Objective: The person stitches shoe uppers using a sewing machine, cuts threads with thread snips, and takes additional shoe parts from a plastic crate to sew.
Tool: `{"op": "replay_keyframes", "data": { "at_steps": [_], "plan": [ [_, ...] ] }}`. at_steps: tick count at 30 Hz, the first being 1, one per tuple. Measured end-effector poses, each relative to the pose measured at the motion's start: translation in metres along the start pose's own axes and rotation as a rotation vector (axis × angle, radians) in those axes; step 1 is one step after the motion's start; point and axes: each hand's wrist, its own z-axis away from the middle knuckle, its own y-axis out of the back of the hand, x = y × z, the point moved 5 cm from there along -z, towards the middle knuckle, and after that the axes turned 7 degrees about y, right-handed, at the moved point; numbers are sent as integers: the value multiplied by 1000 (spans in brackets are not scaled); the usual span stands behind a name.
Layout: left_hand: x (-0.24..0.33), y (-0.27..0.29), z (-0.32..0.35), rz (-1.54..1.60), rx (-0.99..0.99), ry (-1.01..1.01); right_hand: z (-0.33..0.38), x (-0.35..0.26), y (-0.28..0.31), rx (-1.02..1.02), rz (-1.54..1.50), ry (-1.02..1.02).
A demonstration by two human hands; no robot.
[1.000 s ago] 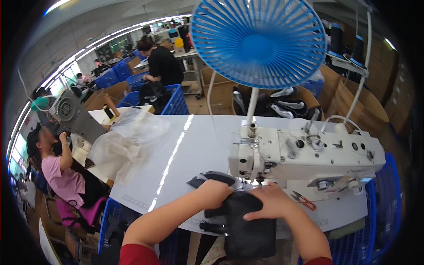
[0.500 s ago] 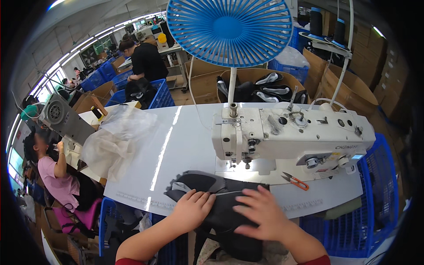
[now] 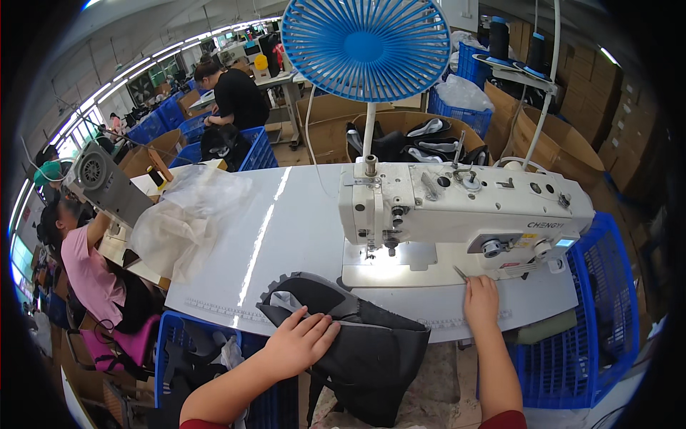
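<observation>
A black and grey sewn fabric piece (image 3: 371, 339) lies partly on the near edge of the white table and hangs down over it. My left hand (image 3: 300, 344) is closed on its left part, fingers pressed over the cloth beside a light grey patch; the thumb is mostly hidden. My right hand (image 3: 481, 304) has its fingers closed round a pair of thread snips (image 3: 460, 273) on the tabletop, only the blade tips showing past the fingers. Just beyond both hands stands a white sewing machine (image 3: 457, 207), its lamp lighting the needle area.
A blue fan (image 3: 364, 46) rises behind the machine. Translucent plastic sheeting (image 3: 186, 222) lies at the table's left. Blue crates (image 3: 607, 314) flank the table, and a carton (image 3: 400, 125) of dark pieces stands behind. Two people work at the left, one (image 3: 93, 264) seated.
My right hand has left the fabric, moved right and closed on the snips, which lay on the table. My left hand stays on the fabric, which hangs more spread out.
</observation>
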Motion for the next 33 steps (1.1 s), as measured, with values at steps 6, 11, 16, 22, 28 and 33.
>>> {"op": "replay_keyframes", "data": {
  "at_steps": [6,11,16,22,28,33],
  "plan": [
    [10,11,-2,-21,44,-52,-10,-56,15,-162,-970,-287],
    [17,20,-5,-67,59,-77,-40,-115,56,-199,-760,398],
    [20,26,-4,-82,65,-78,-51,-128,62,-168,-775,482],
    [23,28,-5,-89,60,-91,-52,-133,59,-191,-798,491],
    [23,29,-5,-92,57,-82,-49,-123,52,-217,-879,349],
    [18,28,7,-88,42,-43,-43,-88,9,-134,-1056,65]
  ]
}}
